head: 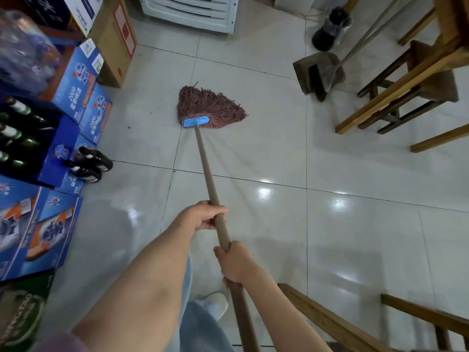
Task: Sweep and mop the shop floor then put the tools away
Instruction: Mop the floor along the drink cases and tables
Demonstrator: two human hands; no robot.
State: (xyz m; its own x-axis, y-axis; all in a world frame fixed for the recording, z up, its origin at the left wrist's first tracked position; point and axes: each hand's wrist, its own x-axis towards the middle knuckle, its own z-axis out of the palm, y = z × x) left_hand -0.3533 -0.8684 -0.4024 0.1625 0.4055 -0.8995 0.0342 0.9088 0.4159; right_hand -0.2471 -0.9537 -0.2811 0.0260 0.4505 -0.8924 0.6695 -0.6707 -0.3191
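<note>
Here, the mop (212, 107) — reddish-brown strands, blue clamp, brown handle — lies fanned flat.

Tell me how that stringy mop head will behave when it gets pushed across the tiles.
The mop head is loose yarn, so it will probably flop and splay rather than stay stiff. The tiled floor looks glossy, so it should glide easily. Its blue clamp looks rigid, likely steering the strands.

Both arms extended forward, left hand (203, 216) gripping ahead, right hand (234, 262) gripping behind it

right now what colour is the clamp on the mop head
Light blue clamp, over reddish-brown strands; head view.
</note>
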